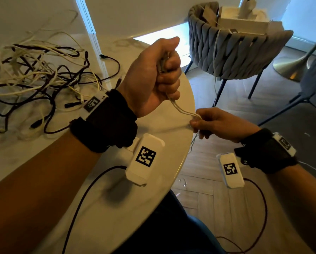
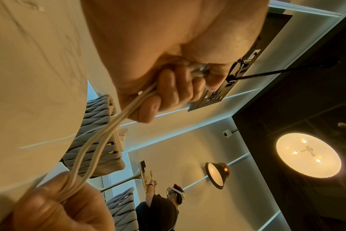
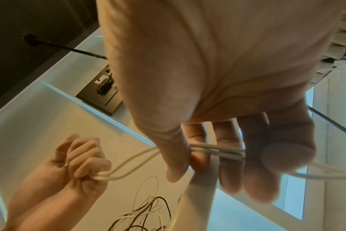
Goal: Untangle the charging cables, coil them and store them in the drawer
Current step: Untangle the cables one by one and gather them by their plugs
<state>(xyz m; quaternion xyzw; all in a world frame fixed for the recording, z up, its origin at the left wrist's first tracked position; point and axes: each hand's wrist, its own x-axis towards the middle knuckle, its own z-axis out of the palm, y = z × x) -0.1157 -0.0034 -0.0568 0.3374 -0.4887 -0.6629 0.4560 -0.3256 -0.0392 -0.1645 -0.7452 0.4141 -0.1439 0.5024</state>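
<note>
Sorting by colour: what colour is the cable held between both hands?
White cable; clearest in the head view.

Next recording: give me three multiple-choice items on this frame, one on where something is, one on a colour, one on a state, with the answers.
1. Where does the tangled pile of cables lie?
A. on the table, beyond the left forearm
B. on the floor
C. in the woven chair

2. What colour is the cable stretched between the hands?
A. black
B. white
C. red

3. How does the left hand hold that cable?
A. flat, open palm under it
B. fist closed round gathered loops
C. not touching it

Answers:
1 A, the heap sits on the tabletop in the head view.
2 B, pale strands run from the left hand to the right hand.
3 B, the left wrist view shows curled fingers wrapping the loops.
</note>
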